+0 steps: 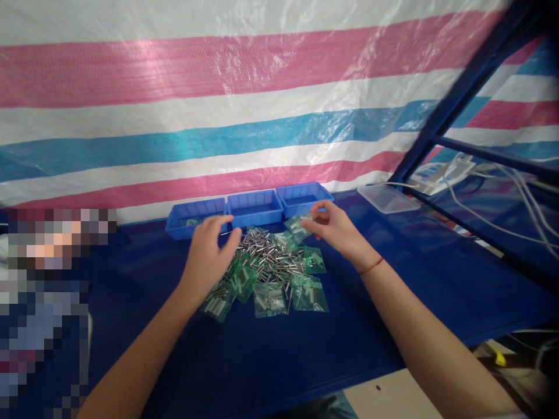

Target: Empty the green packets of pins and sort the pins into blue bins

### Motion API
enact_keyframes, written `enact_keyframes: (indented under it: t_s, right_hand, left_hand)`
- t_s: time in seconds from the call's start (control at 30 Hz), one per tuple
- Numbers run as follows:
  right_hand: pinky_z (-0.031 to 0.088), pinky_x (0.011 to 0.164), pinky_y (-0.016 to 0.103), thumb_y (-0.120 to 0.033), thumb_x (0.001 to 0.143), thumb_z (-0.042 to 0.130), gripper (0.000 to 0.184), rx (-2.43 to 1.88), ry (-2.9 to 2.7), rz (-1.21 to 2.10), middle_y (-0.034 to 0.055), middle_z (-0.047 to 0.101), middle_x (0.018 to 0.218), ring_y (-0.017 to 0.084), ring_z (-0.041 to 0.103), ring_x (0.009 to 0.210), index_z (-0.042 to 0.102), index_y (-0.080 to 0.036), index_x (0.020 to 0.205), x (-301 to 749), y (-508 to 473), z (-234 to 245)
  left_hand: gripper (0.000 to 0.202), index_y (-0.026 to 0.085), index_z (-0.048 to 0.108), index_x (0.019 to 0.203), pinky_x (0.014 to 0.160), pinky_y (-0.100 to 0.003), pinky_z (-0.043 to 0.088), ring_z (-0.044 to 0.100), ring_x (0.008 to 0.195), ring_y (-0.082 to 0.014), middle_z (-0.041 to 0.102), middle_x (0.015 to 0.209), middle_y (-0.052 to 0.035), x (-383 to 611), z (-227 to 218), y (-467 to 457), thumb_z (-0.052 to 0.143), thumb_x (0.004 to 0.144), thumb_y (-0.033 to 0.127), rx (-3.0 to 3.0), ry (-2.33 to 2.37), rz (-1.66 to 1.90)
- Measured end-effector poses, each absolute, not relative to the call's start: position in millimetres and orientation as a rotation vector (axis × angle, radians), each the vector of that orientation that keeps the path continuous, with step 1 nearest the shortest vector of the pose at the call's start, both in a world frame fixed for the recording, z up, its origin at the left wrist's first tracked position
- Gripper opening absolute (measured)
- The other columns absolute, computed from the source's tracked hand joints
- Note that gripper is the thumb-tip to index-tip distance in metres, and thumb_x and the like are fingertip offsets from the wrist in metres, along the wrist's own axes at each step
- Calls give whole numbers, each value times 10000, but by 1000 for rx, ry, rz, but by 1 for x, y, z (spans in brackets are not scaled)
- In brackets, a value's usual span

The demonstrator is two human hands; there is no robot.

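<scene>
A loose pile of small metal pins [271, 256] lies on the blue table, with several small clear zip bags [269, 299] of pins around and on it. My left hand [212, 250] is over the pile's left side, thumb and fingers apart. A thin pin shows in the gap between them; it does not look gripped. At the pile's far right, my right hand [334, 230] pinches the edge of a small plastic bag [299, 228] with pale contents. Part of that bag is hidden behind the fingertips.
Behind the pile stand three joined blue trays: a left tray [192, 209] with a bag inside, a middle tray [255, 209] and a right tray [303, 198]. A clear plastic lid [388, 198] lies to the right, by a dark metal frame [458, 99] and white cables. Striped sheeting [218, 128] hangs behind.
</scene>
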State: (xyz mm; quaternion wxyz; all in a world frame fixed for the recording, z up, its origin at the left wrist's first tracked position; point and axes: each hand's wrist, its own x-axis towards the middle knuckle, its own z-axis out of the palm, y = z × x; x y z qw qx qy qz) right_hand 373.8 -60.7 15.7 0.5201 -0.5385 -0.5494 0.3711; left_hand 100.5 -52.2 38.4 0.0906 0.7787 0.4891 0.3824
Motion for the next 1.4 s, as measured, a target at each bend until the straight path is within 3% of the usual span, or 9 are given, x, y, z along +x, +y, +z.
enact_keyframes:
  t_s: [0.13, 0.3, 0.47, 0.57, 0.7, 0.9, 1.13, 1.23, 1.4]
  right_hand:
    - [508, 564, 269, -378, 637, 810, 460, -1013, -1209, 1167, -6, 630, 825, 126, 595, 676, 559, -207, 981, 335, -85, 31]
    - [505, 568, 219, -391, 680, 787, 304, -989, -1164, 1376, -7, 645, 817, 104, 598, 694, 620, -193, 838, 303, -103, 32]
    - [253, 354, 180, -635, 824, 528, 493, -1147, -1080, 1587, 3, 595, 627, 74, 472, 475, 627, -158, 751, 296, -105, 28]
    - [346, 426, 186, -544, 771, 663, 386, -1004, -1034, 1773, 5, 626, 677, 84, 530, 542, 652, -159, 808, 294, -105, 25]
    - [441, 551, 231, -381, 727, 759, 241, -1001, -1156, 1452, -23, 615, 648, 99, 551, 586, 669, -178, 819, 295, -102, 19]
    - [500, 876, 405, -187, 873, 603, 189, -864, -1712, 577, 40, 726, 1029, 201, 639, 969, 696, -256, 1022, 302, -106, 18]
    - [438, 1007, 472, -87, 873, 507, 377, -779, -1969, 257, 48, 620, 1274, 236, 521, 1214, 661, -303, 1140, 300, -111, 20]
    - [494, 914, 421, -181, 894, 519, 380, -905, -1817, 448, 88, 603, 1254, 220, 593, 1093, 547, -273, 1262, 298, -111, 16]
    - [396, 453, 233, -458, 922, 487, 239, -1059, -1345, 1013, -52, 547, 570, 103, 488, 455, 513, -223, 950, 291, -112, 16]
  left_hand:
    - [510, 198, 490, 1311, 686, -296, 508, 638, 846, -185, 647, 1135, -99, 129, 26, -93, 586, 864, 425, 1794, 1107, 906]
    - [275, 176, 617, 1051, 640, -265, 508, 641, 708, -163, 678, 822, -31, 128, 20, -96, 586, 875, 385, 1614, 1048, 986]
    - [149, 210, 662, 989, 814, -326, 501, 633, 885, -192, 687, 935, -52, 107, 19, -88, 546, 909, 254, 2232, 1142, 1186]
    - [250, 242, 678, 1017, 934, -375, 457, 582, 1054, -211, 661, 1103, -60, 104, 19, -89, 477, 911, 137, 2570, 945, 1185]
    - [318, 239, 643, 1075, 961, -398, 433, 539, 1119, -225, 576, 1236, -78, 110, 21, -96, 460, 862, 91, 2436, 1024, 1288]
    - [429, 213, 457, 1152, 428, -200, 364, 466, 453, -100, 582, 654, 24, 119, 21, -97, 350, 934, 567, 1324, 982, 1022]
    - [511, 219, 576, 1188, 609, -229, 518, 613, 716, -128, 648, 883, -22, 114, 27, -92, 739, 750, 424, 1159, 853, 932]
    - [516, 224, 566, 1245, 637, -237, 517, 621, 730, -130, 674, 922, -31, 111, 25, -87, 716, 777, 383, 1204, 888, 1008]
    - [246, 173, 641, 979, 659, -258, 516, 646, 712, -152, 693, 824, -25, 107, 20, -85, 661, 823, 363, 1468, 1080, 1174]
